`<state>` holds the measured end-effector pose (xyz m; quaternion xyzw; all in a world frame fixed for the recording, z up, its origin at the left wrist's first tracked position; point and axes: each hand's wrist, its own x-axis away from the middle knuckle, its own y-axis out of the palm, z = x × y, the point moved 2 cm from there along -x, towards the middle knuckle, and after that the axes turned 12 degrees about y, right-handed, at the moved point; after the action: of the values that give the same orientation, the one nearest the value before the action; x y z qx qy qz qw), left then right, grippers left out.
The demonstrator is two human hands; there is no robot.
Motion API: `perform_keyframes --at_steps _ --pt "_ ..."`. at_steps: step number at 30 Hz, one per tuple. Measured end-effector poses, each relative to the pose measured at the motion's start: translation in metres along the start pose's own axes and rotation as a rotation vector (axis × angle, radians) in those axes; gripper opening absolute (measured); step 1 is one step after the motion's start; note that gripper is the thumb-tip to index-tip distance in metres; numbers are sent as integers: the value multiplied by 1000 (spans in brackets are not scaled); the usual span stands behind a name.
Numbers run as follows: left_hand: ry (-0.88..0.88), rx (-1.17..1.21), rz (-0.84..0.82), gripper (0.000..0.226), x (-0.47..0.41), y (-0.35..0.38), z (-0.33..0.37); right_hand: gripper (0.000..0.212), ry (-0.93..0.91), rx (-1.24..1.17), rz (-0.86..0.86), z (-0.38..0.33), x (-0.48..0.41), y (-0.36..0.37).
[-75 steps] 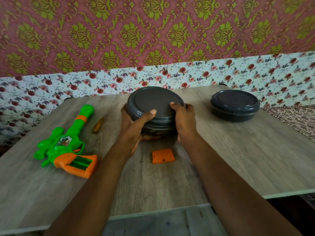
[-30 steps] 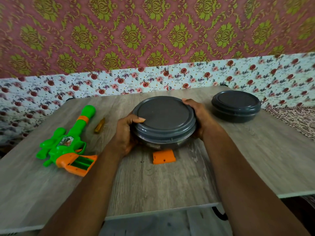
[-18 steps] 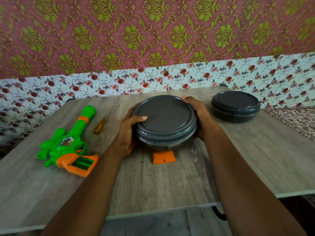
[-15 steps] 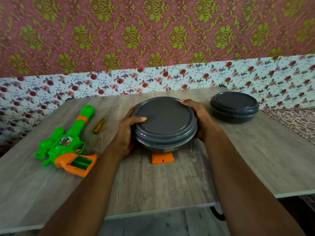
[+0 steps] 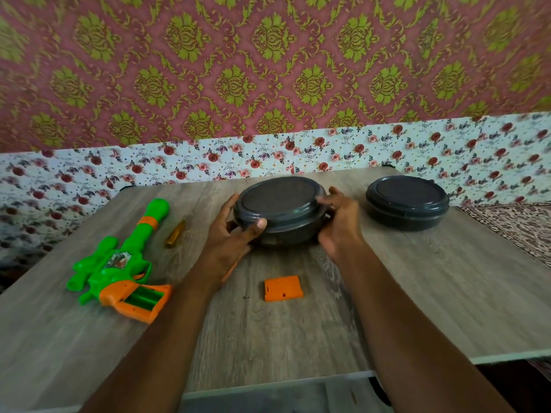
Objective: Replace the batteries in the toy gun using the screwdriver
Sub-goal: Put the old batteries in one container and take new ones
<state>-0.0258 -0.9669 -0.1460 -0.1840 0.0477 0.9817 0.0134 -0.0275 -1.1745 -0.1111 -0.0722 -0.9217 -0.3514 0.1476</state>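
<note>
- The toy gun (image 5: 119, 263) lies flat on the table (image 5: 417, 293), well to the left of both hands. Its long axis runs from the orange grip, nearest the person, up to the green muzzle at the far end, leaning a little to the right.
- The grip's battery slot faces up and stands open, showing green ribs inside.
- The screwdriver (image 5: 175, 234) lies just right of the gun's barrel, between the gun and the left hand, apart from both. It points roughly the same way as the barrel; only a yellowish-brown handle can be made out.
- The orange battery cover (image 5: 283, 288) lies flat, nearer the person than the hands and between the two forearms, touching neither. A tiny dark speck that may be a screw (image 5: 246, 297) sits just to its left.
- The left hand (image 5: 229, 239) curls round the left side of a dark round container (image 5: 280, 213), thumb pressed on the lid's near rim, fingers behind.
- The right hand (image 5: 340, 222) clasps the container's right side, fingers lying over the lid's edge.
- Both forearms reach forward, converging on the container.
- A second dark lidded container (image 5: 407, 202) sits to the right of the right hand, apart from it.
</note>
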Motion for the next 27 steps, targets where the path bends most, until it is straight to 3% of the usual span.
perform_keyframes --at_steps 2,4,8,10,15,21,24,27 --pt "120 -193 -34 97 1 0 3 97 -4 20 -63 -1 -5 -3" --pt "222 -340 -81 97 1 2 3 106 -32 127 -67 -2 -7 -5" --pt "193 -501 -100 92 -8 -3 0 79 -93 262 -61 -6 -13 -14" --pt "172 -565 -97 92 -12 -3 2 75 -106 332 -39 -2 -22 -23" --pt "158 -739 -69 90 -41 5 -7 54 -262 726 292 5 -48 -26" --pt "155 -915 13 83 -95 15 -24 26 -387 1013 281 -6 -70 7" --pt "118 -983 -2 79 -120 12 -35 38 -330 1011 258 -9 -85 7" --pt "80 -1003 -21 79 -131 11 -45 37 -402 1081 263 -6 -94 -3"
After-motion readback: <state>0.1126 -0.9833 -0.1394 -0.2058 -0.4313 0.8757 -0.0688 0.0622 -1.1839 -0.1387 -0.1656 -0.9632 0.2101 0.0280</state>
